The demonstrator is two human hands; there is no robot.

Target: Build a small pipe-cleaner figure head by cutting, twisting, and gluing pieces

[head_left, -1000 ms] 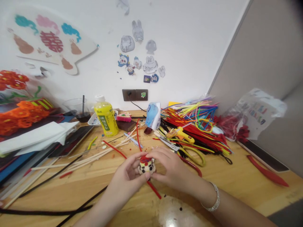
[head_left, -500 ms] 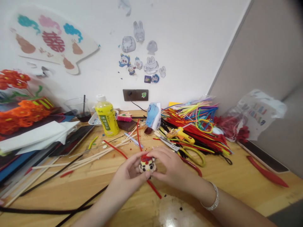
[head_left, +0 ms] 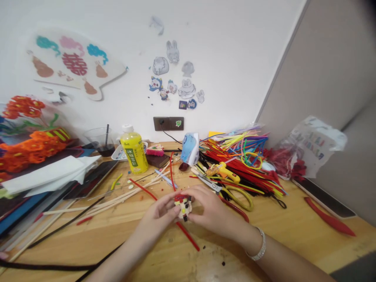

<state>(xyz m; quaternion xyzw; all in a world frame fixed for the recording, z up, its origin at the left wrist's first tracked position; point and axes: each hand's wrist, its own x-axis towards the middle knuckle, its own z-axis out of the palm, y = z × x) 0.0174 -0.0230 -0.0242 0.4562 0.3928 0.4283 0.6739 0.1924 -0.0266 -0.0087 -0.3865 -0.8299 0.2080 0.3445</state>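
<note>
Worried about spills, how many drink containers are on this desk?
2: a yellow drink bottle near the wall, and a clear plastic cup left of it. Others may be hidden.

Cream figurine (head_left: 183, 208), red top, black spots

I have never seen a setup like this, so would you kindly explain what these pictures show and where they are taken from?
No machine is involved: these are a person's two bare hands, filmed by one camera worn on the head, looking forward and down. All three pictures come from it. The left hand and right hand together hold a small figure with a red top. On the wooden table lie a heap of coloured pipe cleaners, a yellow glue gun, scissors and a yellow drink bottle.
</note>
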